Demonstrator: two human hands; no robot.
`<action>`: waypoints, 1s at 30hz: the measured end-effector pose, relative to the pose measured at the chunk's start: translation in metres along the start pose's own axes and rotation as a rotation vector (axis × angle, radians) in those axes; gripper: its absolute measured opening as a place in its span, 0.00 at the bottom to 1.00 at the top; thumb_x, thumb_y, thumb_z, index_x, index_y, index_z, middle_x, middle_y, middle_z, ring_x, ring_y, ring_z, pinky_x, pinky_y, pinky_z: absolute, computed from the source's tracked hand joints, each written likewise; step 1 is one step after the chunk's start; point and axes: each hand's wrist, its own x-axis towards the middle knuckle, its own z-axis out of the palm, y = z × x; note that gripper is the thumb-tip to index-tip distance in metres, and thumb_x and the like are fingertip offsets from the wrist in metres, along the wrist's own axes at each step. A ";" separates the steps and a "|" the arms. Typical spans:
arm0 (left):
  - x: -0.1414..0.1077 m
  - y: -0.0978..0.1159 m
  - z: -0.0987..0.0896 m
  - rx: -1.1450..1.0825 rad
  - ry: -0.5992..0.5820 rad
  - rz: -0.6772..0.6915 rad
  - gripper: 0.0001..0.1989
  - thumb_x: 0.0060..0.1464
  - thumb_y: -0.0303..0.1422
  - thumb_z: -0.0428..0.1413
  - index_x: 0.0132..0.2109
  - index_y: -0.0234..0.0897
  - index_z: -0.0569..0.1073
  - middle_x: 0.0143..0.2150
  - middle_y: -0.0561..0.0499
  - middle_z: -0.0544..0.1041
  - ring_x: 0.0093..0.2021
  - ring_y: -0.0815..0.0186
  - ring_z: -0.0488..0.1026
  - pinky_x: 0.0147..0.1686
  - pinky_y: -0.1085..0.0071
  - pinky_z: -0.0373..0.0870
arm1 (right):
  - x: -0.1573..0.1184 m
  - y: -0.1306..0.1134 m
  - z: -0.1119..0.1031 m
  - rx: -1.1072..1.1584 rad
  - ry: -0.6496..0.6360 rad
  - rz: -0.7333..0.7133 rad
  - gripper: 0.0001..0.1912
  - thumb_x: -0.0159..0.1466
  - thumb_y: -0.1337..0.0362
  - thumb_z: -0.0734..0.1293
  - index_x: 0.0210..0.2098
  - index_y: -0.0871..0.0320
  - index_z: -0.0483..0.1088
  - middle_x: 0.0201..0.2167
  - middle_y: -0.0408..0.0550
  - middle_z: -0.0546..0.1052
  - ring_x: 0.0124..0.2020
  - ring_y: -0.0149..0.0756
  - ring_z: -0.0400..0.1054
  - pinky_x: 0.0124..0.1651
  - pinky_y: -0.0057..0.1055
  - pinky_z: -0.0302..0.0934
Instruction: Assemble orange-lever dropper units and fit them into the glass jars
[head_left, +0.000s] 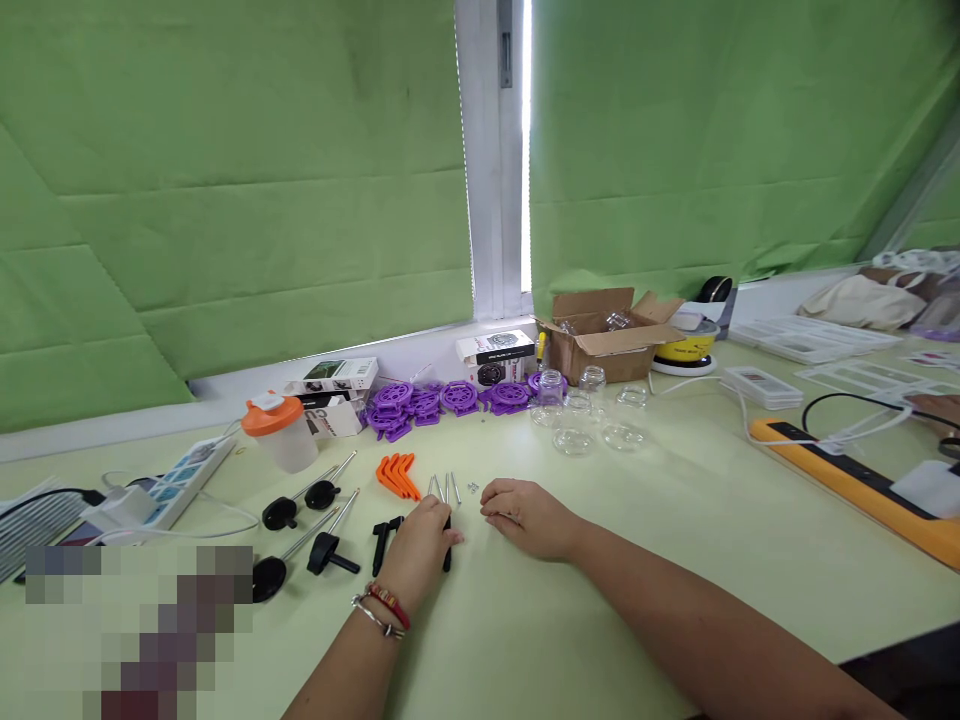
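My left hand (426, 548) rests over black plastic parts (381, 548), its fingers bent near the lower ends of several thin metal rods (456, 488). What it grips, if anything, is hidden. My right hand (529, 515) is closed on the table just right of a few tiny metal pieces (473, 487); what its fingertips hold is too small to name. Orange angled pieces (398, 475) lie beyond my left hand. Left of them are black knobs with metal rods (324, 553).
Purple wheel-like parts (459, 397) lie along the back. Clear glass-like pieces (574, 440) stand before an open cardboard box (615, 345). An orange-lidded cup (289, 440) and a power strip (184, 480) are left; an orange-and-black strip (862, 485) is right, beside another person's hand (937, 408).
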 end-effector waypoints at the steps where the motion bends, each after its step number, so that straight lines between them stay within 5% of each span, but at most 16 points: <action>1: 0.000 -0.001 0.001 0.025 0.001 0.012 0.04 0.53 0.28 0.53 0.34 0.35 0.72 0.37 0.47 0.71 0.38 0.63 0.70 0.39 0.70 0.62 | 0.000 0.000 0.000 -0.003 -0.003 -0.004 0.12 0.63 0.69 0.60 0.38 0.58 0.75 0.39 0.49 0.76 0.39 0.34 0.70 0.45 0.30 0.65; 30: 0.003 -0.012 0.001 0.276 0.137 -0.002 0.12 0.58 0.29 0.47 0.30 0.36 0.72 0.34 0.46 0.71 0.38 0.59 0.66 0.37 0.66 0.59 | -0.001 0.002 0.000 -0.033 -0.080 -0.015 0.12 0.63 0.69 0.60 0.37 0.58 0.75 0.40 0.49 0.75 0.39 0.33 0.70 0.45 0.30 0.64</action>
